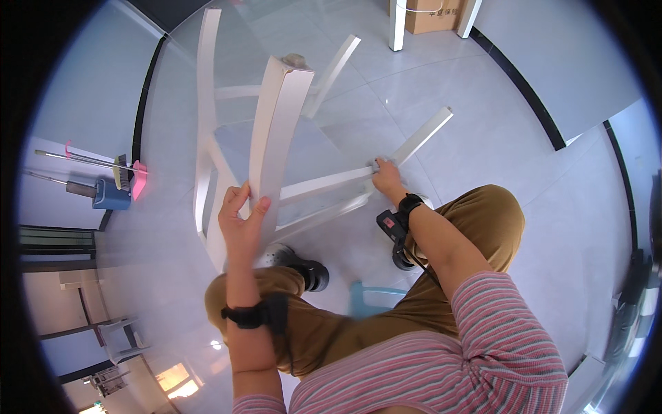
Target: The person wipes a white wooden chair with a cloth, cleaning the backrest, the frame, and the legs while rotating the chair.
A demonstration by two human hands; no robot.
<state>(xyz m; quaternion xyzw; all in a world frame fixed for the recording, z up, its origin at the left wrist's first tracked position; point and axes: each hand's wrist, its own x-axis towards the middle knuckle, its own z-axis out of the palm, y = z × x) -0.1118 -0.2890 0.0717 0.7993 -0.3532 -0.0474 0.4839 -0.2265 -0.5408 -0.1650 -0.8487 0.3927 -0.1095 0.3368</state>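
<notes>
A white chair (pixel 331 183) lies tipped over on the tiled floor in front of me, its legs pointing away and to the right. My left hand (pixel 243 215) grips the chair's nearest raised leg, thumb on one side and fingers on the other; the leg's end bears a round pad. My right hand (pixel 387 176) presses a greyish, crumpled thing, perhaps a cloth, against the joint of a side rail and another leg; what it is cannot be told clearly. Both wrists wear black straps with small devices.
Beneath me shows a light blue plastic stool (pixel 364 300). A broom (pixel 121 171), a pink dustpan (pixel 138 178) and a blue bin (pixel 111 195) stand by the left wall. A cardboard box (pixel 429 18) sits between white furniture legs at the top. Walls flank both sides.
</notes>
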